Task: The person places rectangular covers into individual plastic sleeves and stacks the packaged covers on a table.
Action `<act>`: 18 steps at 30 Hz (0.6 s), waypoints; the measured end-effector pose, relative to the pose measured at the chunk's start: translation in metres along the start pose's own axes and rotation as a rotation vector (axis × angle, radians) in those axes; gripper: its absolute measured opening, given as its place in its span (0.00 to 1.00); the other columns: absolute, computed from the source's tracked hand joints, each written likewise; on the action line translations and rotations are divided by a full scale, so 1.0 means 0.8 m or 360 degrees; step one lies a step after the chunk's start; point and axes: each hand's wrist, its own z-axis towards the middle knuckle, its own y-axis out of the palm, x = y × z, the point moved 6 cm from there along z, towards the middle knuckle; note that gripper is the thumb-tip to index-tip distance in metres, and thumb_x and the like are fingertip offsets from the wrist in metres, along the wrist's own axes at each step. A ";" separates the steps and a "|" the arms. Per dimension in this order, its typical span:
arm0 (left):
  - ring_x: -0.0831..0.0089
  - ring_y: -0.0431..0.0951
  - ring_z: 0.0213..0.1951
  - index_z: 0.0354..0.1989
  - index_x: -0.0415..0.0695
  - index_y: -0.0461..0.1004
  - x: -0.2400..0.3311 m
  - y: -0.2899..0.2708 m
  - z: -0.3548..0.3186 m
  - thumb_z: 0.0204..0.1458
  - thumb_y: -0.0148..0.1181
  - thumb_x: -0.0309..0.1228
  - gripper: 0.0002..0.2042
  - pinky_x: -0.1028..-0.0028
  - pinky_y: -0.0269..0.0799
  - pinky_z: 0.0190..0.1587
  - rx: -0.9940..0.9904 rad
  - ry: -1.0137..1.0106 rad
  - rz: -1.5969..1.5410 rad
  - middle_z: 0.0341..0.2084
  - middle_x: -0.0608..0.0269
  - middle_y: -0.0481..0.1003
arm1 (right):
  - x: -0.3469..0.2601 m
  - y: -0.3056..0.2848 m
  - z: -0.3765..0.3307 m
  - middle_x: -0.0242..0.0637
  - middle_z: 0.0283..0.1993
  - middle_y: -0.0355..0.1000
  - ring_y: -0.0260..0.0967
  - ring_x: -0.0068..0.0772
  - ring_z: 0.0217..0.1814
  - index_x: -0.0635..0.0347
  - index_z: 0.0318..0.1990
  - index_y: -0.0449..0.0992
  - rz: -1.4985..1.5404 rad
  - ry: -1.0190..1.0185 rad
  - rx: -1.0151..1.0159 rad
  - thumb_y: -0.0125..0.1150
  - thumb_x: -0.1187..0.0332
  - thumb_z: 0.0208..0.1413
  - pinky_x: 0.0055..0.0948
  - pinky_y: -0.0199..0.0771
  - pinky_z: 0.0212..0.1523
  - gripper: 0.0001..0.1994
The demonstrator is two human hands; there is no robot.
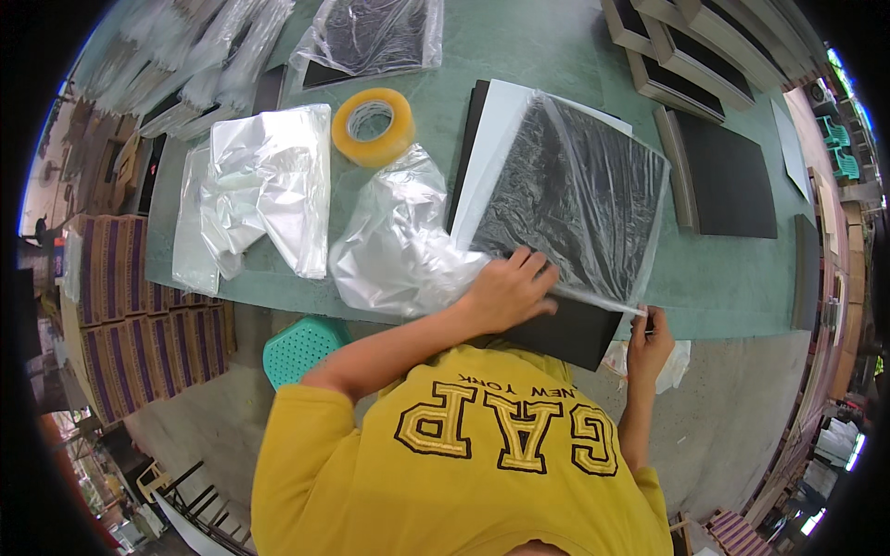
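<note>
A flat black panel in a clear plastic bag (579, 185) lies at a slant before me, over a white sheet (496, 120) and a black board (584, 335) that juts past the table's near edge. My left hand (510, 289) rests across the bag's near edge with its fingers spread and slightly blurred. At the bag's near right corner, my right hand (651, 345) pinches the folded rim of the plastic between thumb and fingers. A crumpled clear bag (394, 246) lies beside my left forearm.
On the green table (519, 46) a yellow tape roll (374, 127) stands near stacked clear bags (269, 185). Another bagged black panel (375, 37) lies farther back. Black boards (728, 176) pile up at the right. A green stool (301, 350) and cartons (153, 315) are at left.
</note>
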 end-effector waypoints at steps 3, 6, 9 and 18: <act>0.59 0.68 0.34 0.33 0.39 0.65 -0.062 0.026 0.007 0.32 0.52 0.22 0.14 0.67 0.68 0.31 0.0174 -0.0233 -0.0010 0.29 0.55 0.67 | 0.007 -0.007 -0.003 0.38 0.18 0.64 0.60 0.25 0.17 0.63 0.30 0.65 -0.0204 -0.0098 0.0120 0.52 0.78 0.42 0.24 0.61 0.21 0.06; 0.56 0.68 0.35 0.36 0.41 0.63 -0.120 -0.007 -0.043 0.36 0.51 0.22 0.14 0.63 0.66 0.33 0.0186 -0.0693 -0.0033 0.29 0.55 0.66 | 0.046 0.008 -0.029 0.40 0.18 0.63 0.61 0.30 0.17 0.63 0.29 0.64 -0.0277 -0.0106 -0.0053 0.49 0.80 0.41 0.26 0.61 0.22 0.06; 0.58 0.69 0.32 0.35 0.42 0.63 -0.092 -0.021 -0.120 0.35 0.53 0.23 0.15 0.65 0.67 0.29 -0.0043 -0.0658 -0.0015 0.29 0.56 0.66 | 0.017 0.022 -0.060 0.39 0.19 0.64 0.62 0.28 0.17 0.63 0.27 0.62 -0.0112 -0.0101 -0.0144 0.44 0.82 0.41 0.24 0.62 0.21 0.05; 0.60 0.70 0.29 0.31 0.43 0.67 -0.037 -0.084 -0.168 0.31 0.57 0.25 0.14 0.69 0.68 0.25 -0.0310 -0.0506 -0.0132 0.25 0.57 0.67 | 0.035 0.022 -0.040 0.35 0.24 0.68 0.64 0.22 0.22 0.63 0.27 0.65 0.0479 0.0189 -0.0304 0.47 0.76 0.46 0.21 0.64 0.22 0.01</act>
